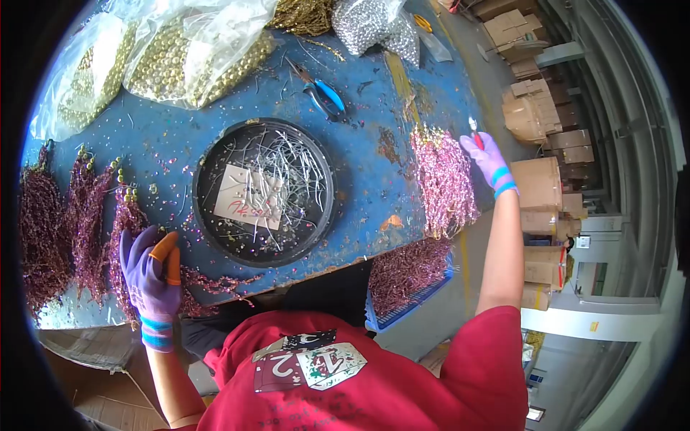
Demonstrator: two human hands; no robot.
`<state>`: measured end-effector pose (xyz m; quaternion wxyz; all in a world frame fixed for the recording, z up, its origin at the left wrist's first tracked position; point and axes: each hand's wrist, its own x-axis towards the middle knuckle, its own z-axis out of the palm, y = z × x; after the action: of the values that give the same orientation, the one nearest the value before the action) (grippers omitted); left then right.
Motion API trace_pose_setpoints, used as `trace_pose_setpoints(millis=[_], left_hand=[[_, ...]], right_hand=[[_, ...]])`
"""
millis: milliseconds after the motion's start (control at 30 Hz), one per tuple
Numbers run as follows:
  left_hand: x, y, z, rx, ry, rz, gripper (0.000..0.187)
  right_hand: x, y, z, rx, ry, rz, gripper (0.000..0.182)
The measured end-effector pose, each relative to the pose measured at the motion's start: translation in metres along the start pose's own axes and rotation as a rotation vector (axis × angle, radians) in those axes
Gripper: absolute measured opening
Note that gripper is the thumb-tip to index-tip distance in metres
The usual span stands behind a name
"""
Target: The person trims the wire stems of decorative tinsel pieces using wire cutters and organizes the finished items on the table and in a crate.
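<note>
My left hand [152, 279], in a purple glove with orange finger covers, is closed on a bundle of purple tinsel strands [128, 218] at the table's near left edge. Gold beads top that bundle, and loose strands trail out to the right of the hand. My right hand [490, 164], also gloved, is raised off the table's right edge. It grips red-handled pliers [476, 134], with the metal tip pointing away from me. Beside this hand, a thick bunch of pink tinsel strands [444, 183] hangs over the table edge.
A black round tray [199, 215] holds silver wire pins and a marked card [237, 195]. Blue-handled pliers [325, 99] lie behind it. Bags of gold beads [194, 61] and silver beads [377, 29] stand at the back. More purple bundles [44, 230] lie left; a blue crate [411, 309] sits below.
</note>
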<state>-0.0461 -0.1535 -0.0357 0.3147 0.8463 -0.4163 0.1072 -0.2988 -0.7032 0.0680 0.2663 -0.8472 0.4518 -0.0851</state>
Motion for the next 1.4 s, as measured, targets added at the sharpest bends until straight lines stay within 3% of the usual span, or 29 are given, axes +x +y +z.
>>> trace_pose_setpoints(millis=[200, 333, 400, 467, 600, 733, 1033, 1400], left_hand=[[-0.003, -0.008, -0.001, 0.032, -0.035, 0.028, 0.028], [-0.002, -0.010, -0.004, 0.003, -0.103, 0.029, 0.030], [-0.001, -0.010, -0.006, -0.008, -0.133, 0.012, 0.029], [-0.003, -0.014, -0.005, -0.009, -0.159, 0.039, 0.030], [-0.001, -0.014, -0.004, -0.061, -0.166, 0.017, 0.027], [-0.003, -0.017, -0.001, -0.058, -0.147, 0.044, 0.030], [-0.003, -0.013, -0.001, -0.040, -0.041, 0.103, 0.026], [-0.017, -0.016, 0.003, 0.065, 0.046, 0.202, 0.020]], right_hand=[[-0.012, 0.000, -0.022, -0.139, 0.281, -0.084, 0.040], [-0.077, -0.039, 0.007, 0.107, 0.193, -0.131, 0.037], [-0.113, -0.066, 0.029, 0.434, -0.016, 0.036, 0.036], [-0.139, -0.077, 0.060, 0.706, -0.182, 0.045, 0.037], [-0.173, -0.079, 0.111, 0.816, -0.206, 0.258, 0.042], [-0.184, -0.042, 0.144, 0.985, -0.216, 0.441, 0.036], [-0.185, -0.043, 0.165, 0.860, -0.090, 0.474, 0.035], [-0.197, -0.051, 0.191, 0.744, 0.132, 0.237, 0.031]])
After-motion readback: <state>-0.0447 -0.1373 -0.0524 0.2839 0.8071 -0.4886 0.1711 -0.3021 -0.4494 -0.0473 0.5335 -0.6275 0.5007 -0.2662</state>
